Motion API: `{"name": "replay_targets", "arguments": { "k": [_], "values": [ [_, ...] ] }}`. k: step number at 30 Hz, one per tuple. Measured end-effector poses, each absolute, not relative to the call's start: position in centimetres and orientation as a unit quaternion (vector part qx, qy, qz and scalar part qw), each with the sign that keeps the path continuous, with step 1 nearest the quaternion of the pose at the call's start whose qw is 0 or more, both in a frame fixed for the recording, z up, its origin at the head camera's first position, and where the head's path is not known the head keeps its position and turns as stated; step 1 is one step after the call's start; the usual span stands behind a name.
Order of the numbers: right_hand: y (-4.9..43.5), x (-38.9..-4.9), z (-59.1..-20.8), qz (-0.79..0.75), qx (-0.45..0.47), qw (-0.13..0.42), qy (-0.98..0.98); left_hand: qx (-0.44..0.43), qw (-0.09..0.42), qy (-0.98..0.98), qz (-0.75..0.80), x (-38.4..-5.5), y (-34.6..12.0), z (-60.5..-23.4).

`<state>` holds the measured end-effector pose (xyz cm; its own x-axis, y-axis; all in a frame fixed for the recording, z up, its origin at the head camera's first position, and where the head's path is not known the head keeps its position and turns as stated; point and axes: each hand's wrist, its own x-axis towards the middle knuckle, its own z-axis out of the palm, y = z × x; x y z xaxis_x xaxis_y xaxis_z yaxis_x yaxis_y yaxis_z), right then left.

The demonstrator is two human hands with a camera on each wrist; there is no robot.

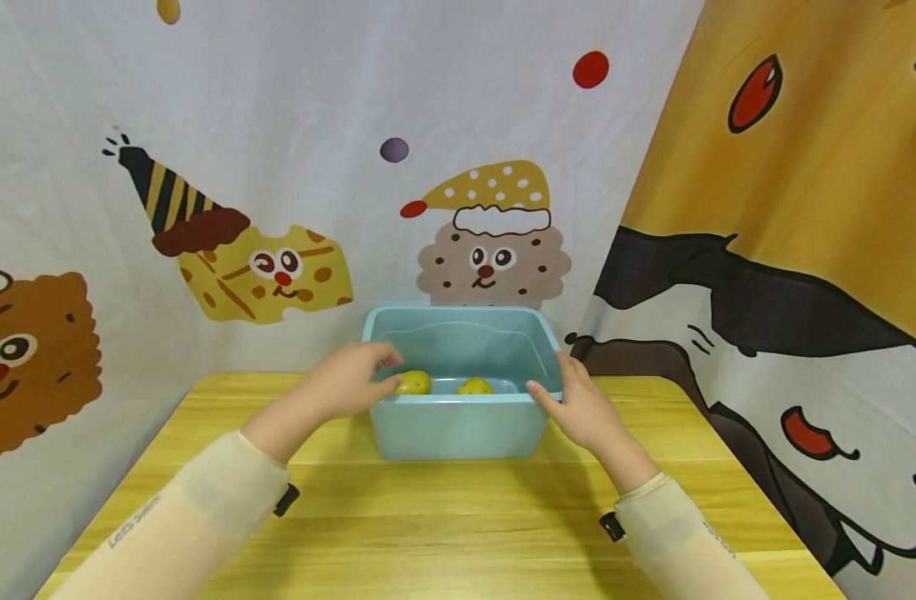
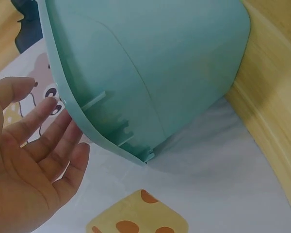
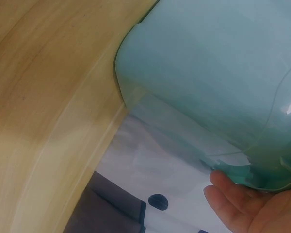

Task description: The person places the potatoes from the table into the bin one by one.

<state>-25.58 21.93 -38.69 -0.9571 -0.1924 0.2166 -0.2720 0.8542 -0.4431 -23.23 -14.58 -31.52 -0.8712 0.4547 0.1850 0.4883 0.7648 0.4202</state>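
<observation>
A light blue-green plastic bin [image 1: 461, 429] stands upright on the wooden table. Two yellow, rounded items [image 1: 414, 382] that look like fruit or potatoes lie inside it; their lower parts are hidden by the front wall. My left hand [image 1: 358, 377] is at the bin's left rim, fingers loosely bent and thumb apart, with nothing gripped. In the left wrist view, its fingers lie beside the rim [image 2: 63, 92]. My right hand [image 1: 587, 408] holds the right front corner, thumb over the rim and fingers along the outer side. The right wrist view shows its fingertips [image 3: 218, 178] under the rim.
The wooden table [image 1: 427, 533] extends in front of the bin and to both sides. Close behind the bin hangs a white cloth [image 1: 300, 100] printed with cartoon figures. Another printed cloth [image 1: 713, 183], orange, black and white, hangs along the right.
</observation>
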Motion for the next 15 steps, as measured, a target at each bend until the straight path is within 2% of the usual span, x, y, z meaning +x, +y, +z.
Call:
{"name": "replay_targets", "arguments": {
  "k": [15],
  "values": [
    [21.9,-25.6,-38.8,0.239,0.12,0.084,-0.96,-0.228,0.092,-0.937,-0.246,-22.3,-14.9,-32.9]
  ]
}}
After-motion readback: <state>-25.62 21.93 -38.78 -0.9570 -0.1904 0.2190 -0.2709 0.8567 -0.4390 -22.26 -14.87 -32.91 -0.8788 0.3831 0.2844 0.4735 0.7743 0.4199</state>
